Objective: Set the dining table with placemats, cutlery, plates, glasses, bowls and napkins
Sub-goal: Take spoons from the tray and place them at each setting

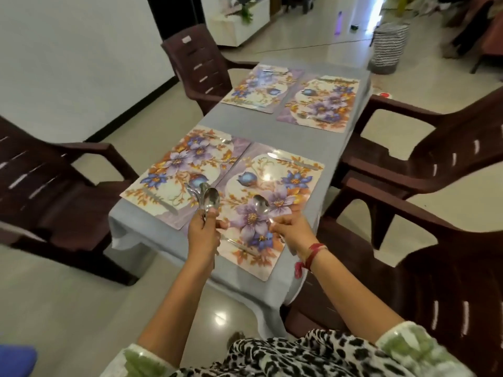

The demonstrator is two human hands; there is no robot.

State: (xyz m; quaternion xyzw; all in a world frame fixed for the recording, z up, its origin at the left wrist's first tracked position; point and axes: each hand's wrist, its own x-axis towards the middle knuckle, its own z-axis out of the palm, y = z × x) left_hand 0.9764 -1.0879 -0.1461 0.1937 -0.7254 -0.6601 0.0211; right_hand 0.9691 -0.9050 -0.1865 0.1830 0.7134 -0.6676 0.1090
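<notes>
Steel spoons step — left grip [204,227] closed on the spoon bundle [206,198], right grip [290,230] pinching one spoon [260,204] over the near-right placemat [272,202] on the bench [272,131]; next, probably lay it beside the knife [292,161].

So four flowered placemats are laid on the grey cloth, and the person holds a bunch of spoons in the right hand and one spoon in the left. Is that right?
Not quite: the hands are swapped. In the head view the left hand grips the bunch of spoons, and the right hand holds the single spoon. Four flowered placemats do lie on the grey cloth.
</notes>
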